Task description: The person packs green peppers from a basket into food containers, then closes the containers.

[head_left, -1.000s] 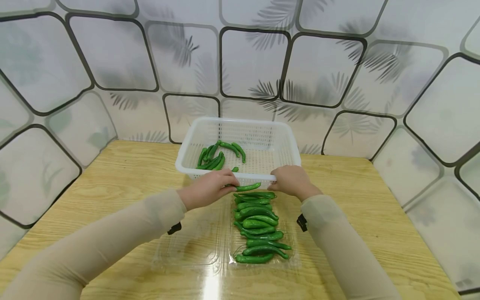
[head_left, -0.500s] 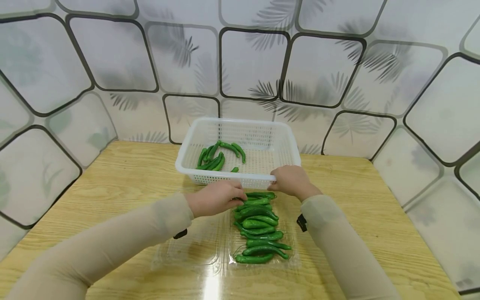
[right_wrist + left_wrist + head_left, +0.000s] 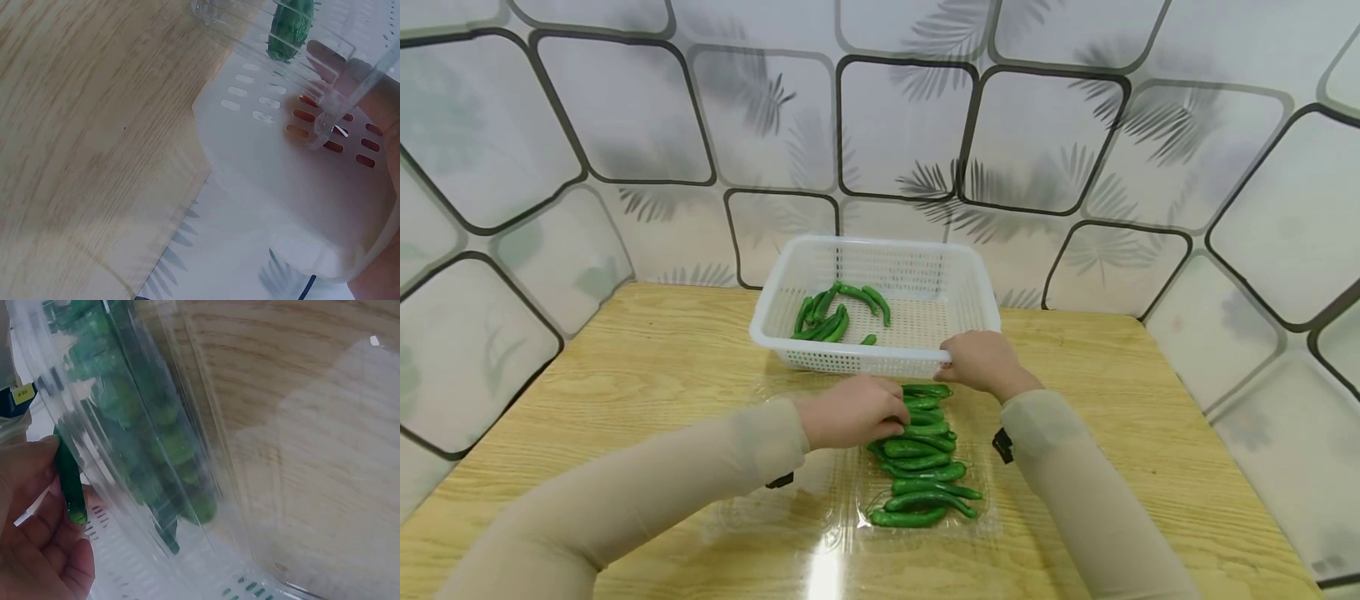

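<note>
My left hand [image 3: 856, 412] is over the upper part of a row of green chili peppers [image 3: 919, 463]. In the left wrist view its thumb and fingers pinch one green chili pepper [image 3: 70, 478], which stands beside the wall of the clear plastic container. The row lies crosswise in the right half of that hinged container [image 3: 992, 504]. My right hand [image 3: 981, 360] grips the front right rim of a white perforated plastic basket [image 3: 850, 356]. In the right wrist view the fingers [image 3: 369, 94] reach along the basket's outer wall, near the container's edge.
More green chili peppers [image 3: 827, 323] lie in the basket's left part. The container's other clear half [image 3: 786, 500] lies flat on the wooden table [image 3: 647, 375], left of the row. Patterned wall covering [image 3: 902, 125] stands close behind the basket and along both sides.
My left hand has moved from the basket's front rim toward me and to the right, carrying the chili pepper over the row. My right hand stays on the basket rim.
</note>
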`<state>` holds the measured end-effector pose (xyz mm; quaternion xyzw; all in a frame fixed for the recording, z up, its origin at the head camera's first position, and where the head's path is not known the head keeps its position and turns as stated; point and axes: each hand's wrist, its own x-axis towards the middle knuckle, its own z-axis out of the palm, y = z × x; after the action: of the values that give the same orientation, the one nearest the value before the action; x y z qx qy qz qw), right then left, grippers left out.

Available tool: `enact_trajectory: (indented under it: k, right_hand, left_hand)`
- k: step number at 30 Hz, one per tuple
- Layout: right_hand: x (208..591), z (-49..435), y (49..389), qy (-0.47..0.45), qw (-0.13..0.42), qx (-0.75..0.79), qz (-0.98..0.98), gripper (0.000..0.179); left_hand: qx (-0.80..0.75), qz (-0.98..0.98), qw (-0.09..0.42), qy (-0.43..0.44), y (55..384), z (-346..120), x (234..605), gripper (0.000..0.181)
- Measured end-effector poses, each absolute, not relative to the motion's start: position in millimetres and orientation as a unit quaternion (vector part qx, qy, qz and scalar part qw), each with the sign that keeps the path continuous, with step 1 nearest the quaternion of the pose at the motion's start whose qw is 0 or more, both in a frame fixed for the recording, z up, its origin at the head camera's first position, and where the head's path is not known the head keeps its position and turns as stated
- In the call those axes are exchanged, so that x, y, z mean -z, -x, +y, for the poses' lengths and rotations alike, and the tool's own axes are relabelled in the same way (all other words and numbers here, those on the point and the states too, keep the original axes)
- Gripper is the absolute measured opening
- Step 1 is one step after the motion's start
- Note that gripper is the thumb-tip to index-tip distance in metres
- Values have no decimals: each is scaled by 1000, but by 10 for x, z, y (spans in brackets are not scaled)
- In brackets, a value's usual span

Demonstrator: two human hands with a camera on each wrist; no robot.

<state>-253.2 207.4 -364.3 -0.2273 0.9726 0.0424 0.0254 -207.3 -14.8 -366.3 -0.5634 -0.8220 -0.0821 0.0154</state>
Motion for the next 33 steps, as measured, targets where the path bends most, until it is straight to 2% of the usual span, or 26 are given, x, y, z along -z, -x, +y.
enact_trajectory:
  k: [9,17,27,33]
  right_hand:
    - [3645,2074,2538,228,23,-44,972,29]
    - [3644,2075,2546,229,23,-42,972,30]
    - [3641,2084,2550,235,20,-44,971,30]
    - [3644,2084,2554,231,25,-42,972,29]
  left_hand:
    - [42,-834,-9,549,2027,-45,3670,10]
    - [-1,-849,10,529,1992,5,3746,10]
    - [-15,-840,-2,543,1994,15,3765,9]
    - [-48,-829,1,557,1979,29,3767,19]
